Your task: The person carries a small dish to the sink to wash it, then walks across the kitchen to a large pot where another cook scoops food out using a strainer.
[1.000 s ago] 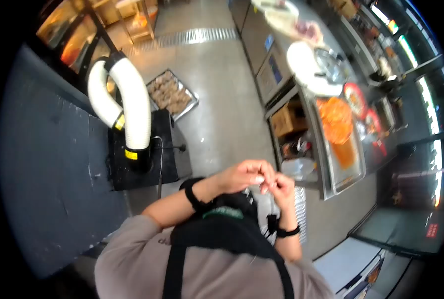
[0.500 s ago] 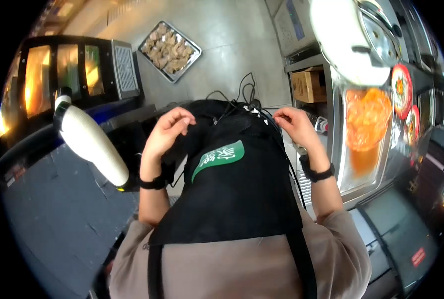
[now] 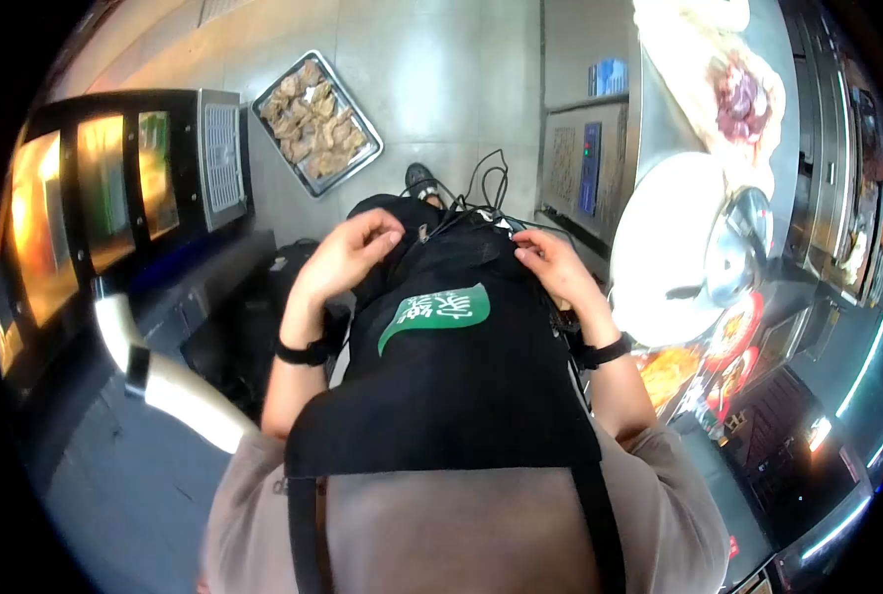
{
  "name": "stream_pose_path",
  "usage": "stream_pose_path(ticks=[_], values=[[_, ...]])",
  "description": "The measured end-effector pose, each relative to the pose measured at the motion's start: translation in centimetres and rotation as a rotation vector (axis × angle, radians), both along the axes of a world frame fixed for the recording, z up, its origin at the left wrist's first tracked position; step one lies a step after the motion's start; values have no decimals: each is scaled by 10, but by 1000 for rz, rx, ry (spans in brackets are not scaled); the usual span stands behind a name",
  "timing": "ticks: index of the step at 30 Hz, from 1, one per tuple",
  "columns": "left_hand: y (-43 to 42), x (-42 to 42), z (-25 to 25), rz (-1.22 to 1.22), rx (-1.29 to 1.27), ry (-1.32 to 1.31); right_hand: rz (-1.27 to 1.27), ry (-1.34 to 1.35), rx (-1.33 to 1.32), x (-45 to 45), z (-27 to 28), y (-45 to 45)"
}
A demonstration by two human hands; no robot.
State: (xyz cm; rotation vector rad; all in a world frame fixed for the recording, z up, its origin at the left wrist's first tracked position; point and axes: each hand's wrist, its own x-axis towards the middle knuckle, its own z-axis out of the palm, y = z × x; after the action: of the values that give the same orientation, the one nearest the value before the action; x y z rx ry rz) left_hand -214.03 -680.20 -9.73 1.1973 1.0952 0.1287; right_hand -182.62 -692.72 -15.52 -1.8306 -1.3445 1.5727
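Observation:
My left hand (image 3: 347, 255) is loosely curled beside the upper left part of my black apron (image 3: 441, 396), its thumb a little apart from the bent fingers. Nothing shows in it. On the other side of the apron, my right hand (image 3: 557, 265) has thumb and forefinger apart, also with nothing visible between them. A green patch with white characters (image 3: 439, 315) lies on the apron between my forearms. Thin black cables (image 3: 491, 183) loop just beyond the apron. Each wrist wears a black band.
A metal tray (image 3: 370, 156) of brown meat pieces lies on the floor ahead. To the right, a counter carries a white round board (image 3: 659, 243), a glass lid (image 3: 738, 247) and dark red meat (image 3: 743, 104). A white hose (image 3: 189, 401) and a glowing glass-fronted cabinet (image 3: 104, 198) are at left.
My hands first parted from each other, then stayed on either side of the apron. The view has shifted forward along the counter, and my shoe now shows on the floor.

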Motion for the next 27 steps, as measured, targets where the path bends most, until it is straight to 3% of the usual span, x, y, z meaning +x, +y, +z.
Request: stream_pose_path(ticks=[3, 5, 7, 10, 14, 19, 22, 27], values=[[72, 30, 14, -196, 380, 63, 26, -51, -12, 1, 34, 58], [126, 61, 25, -292, 444, 106, 64, -39, 105, 7, 38, 94], [175, 100, 20, -341, 365, 37, 106, -75, 254, 23, 32, 137], [242, 156, 11, -463, 415, 60, 124, -71, 255, 61, 12, 213], [341, 230, -6, -537, 542, 121, 145, 4, 468, 126, -9, 333], [442, 276, -12, -549, 450, 143, 183, 45, 471, 166, -2, 438], [499, 305, -13, -691, 549, 264, 188, 43, 468, 184, -11, 490], [592, 330, -16, -715, 659, 389, 153, 7, 507, 205, -12, 592]])
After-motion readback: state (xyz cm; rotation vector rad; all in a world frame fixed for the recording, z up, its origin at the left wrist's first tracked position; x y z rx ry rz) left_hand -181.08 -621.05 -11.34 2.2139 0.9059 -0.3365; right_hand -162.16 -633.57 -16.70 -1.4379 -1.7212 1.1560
